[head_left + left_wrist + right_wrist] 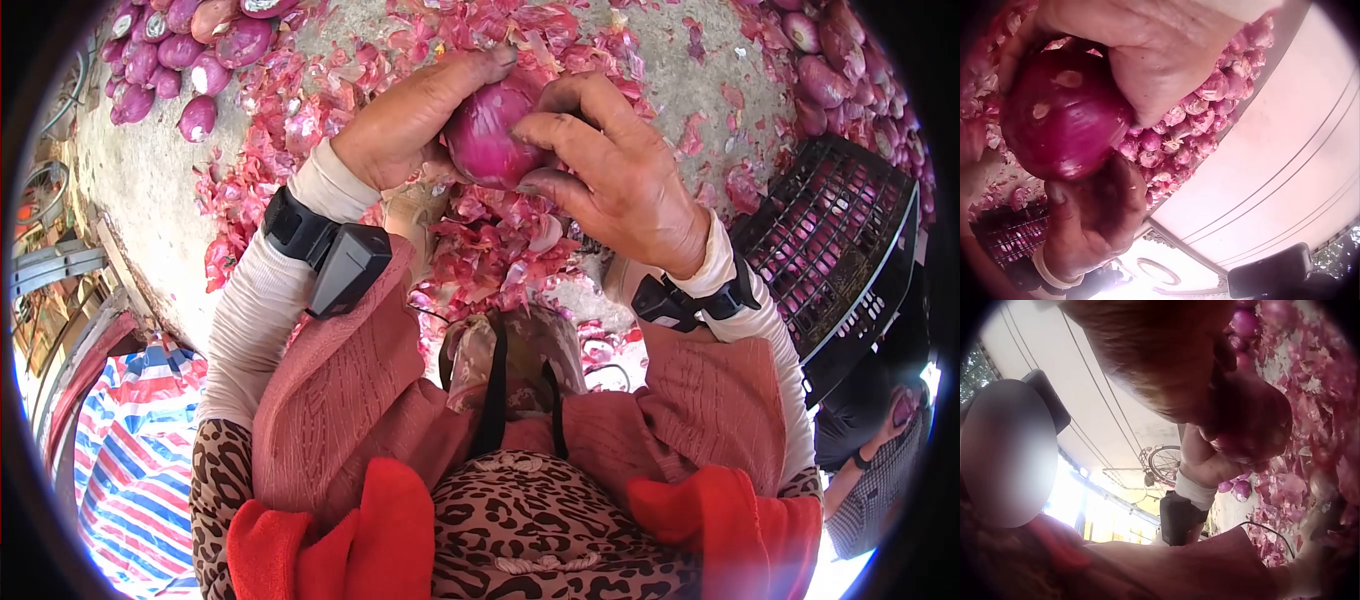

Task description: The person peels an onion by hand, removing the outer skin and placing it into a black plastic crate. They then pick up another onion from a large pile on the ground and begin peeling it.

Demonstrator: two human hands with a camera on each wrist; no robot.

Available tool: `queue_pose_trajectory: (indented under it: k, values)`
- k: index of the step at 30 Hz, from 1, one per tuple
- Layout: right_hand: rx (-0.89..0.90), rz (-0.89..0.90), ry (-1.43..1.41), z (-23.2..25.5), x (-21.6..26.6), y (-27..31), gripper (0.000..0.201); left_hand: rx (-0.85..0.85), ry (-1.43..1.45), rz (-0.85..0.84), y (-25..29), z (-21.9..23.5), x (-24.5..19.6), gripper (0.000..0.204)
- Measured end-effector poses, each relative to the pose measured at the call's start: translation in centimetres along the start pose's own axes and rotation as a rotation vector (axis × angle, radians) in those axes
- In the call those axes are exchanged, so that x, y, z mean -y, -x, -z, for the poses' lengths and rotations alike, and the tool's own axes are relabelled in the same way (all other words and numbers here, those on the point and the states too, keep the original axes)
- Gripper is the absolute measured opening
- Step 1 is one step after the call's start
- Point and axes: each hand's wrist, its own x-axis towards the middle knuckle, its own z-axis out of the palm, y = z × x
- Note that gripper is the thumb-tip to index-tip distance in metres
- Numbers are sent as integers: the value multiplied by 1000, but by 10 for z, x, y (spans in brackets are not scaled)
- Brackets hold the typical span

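Observation:
A large red onion (pixel 490 135) with smooth, glossy purple skin is held up between both hands, over loose peels. My left hand (pixel 415 120) grips it from the left side, thumb along its top and fingers partly hidden behind. On the other side my right hand (pixel 630 170) has its fingers curled against the onion, with fingertips and thumb at its surface. Two pale scuffed patches mark the onion (pixel 1060 125) in the left wrist view. The right wrist view has the onion (pixel 1257 422) in shadow beneath my right hand (pixel 1154 356).
Papery onion peels (pixel 510 245) litter the concrete floor between the legs and ahead. Piles of onions lie at the upper left (pixel 150 60) and upper right (pixel 835 65). A black plastic crate (pixel 835 230) leans at the right. Striped sheeting (pixel 140 450) is at lower left; another person's arm (pixel 850 480) shows lower right.

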Motion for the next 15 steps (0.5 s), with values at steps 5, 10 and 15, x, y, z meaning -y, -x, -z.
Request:
queue_pose_trajectory:
  k: [5, 10, 15]
  values:
    - [8, 25, -6, -1, -3, 2, 38, 7, 15, -22, -3, 1, 3, 38]
    - [-22, 132, 1, -5, -10, 2, 24, 1, -68, 4, -2, 2, 2, 42]
    - [-49, 155, -23, -6, -12, 4, 25, -28, 32, -20, 3, -3, 0, 46]
